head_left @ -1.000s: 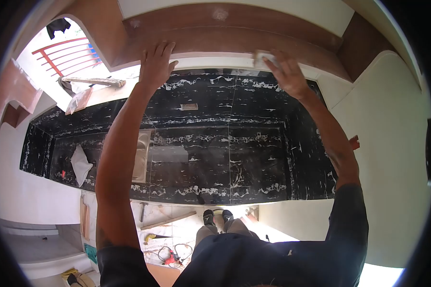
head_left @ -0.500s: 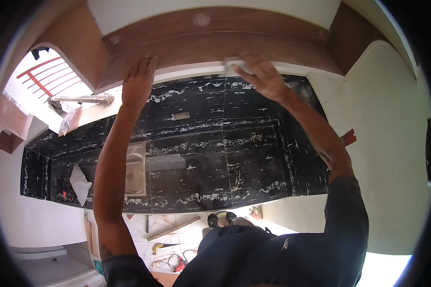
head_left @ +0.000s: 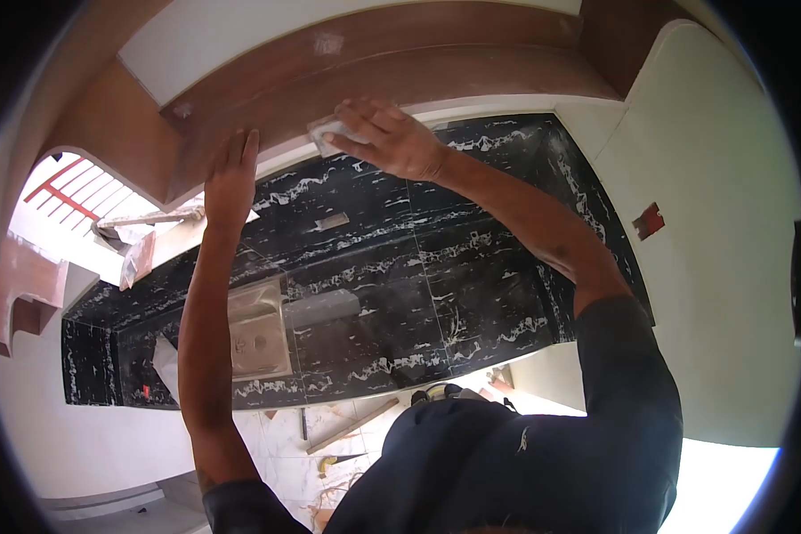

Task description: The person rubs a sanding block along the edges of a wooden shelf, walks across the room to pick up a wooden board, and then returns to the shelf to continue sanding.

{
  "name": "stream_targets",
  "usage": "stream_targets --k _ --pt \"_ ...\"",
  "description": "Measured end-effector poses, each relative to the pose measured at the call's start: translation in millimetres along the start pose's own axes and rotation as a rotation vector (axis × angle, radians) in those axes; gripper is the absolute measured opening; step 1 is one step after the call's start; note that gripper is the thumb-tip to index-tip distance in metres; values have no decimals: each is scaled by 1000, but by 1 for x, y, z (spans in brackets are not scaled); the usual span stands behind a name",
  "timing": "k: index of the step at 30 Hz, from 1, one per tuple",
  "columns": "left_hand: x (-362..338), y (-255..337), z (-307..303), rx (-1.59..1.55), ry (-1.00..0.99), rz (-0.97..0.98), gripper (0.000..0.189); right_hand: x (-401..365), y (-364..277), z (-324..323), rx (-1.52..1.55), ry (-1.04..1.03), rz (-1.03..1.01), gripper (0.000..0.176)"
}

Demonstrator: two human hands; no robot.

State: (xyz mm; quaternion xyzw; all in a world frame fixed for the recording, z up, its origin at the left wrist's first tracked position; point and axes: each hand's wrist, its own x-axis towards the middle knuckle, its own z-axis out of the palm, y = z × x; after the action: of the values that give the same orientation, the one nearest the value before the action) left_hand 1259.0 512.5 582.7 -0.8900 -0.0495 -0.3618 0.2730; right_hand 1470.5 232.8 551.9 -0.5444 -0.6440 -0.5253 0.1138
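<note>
My right hand (head_left: 397, 148) is closed over a pale flat piece of sandpaper (head_left: 323, 140), its grit side hidden. The sandpaper is at the front edge of a brown wooden shelf (head_left: 472, 73), above the black stone wall tiles. My left hand (head_left: 230, 182) lies along the same shelf further left, its fingers stretched out and resting on the wood, holding nothing. Lighter rubbed patches show on the wood behind the hands.
Below is a black, white-veined countertop (head_left: 383, 329) with a steel sink (head_left: 256, 334) and a white sheet (head_left: 164, 360) by my left arm. A barred window (head_left: 71, 191) opens at left. Wood strips and a yellow-handled saw (head_left: 329, 463) lie on the floor.
My right hand has slid left along the shelf edge with the sandpaper, closer to my left hand. The left hand stays on the shelf while the view has turned somewhat.
</note>
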Motion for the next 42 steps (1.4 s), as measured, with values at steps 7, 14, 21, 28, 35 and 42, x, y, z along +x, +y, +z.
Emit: stream_targets --k 7,14,21,28,35,42 --pt "3 1 4 38 47 -11 46 -90 74 -68 -152 -102 7 72" --pt "4 -3 -5 -9 43 42 45 2 1 1 63 87 50 74" --pt "1 1 3 98 3 27 46 -92 69 -63 -11 -101 39 79" --pt "6 -6 -3 -5 -3 70 46 -9 13 -10 132 -128 58 84" --pt "3 2 5 50 -7 29 49 -101 77 -79 -24 -149 137 80" --pt "0 -9 0 -47 -50 41 52 -9 23 -20 66 -33 66 78"
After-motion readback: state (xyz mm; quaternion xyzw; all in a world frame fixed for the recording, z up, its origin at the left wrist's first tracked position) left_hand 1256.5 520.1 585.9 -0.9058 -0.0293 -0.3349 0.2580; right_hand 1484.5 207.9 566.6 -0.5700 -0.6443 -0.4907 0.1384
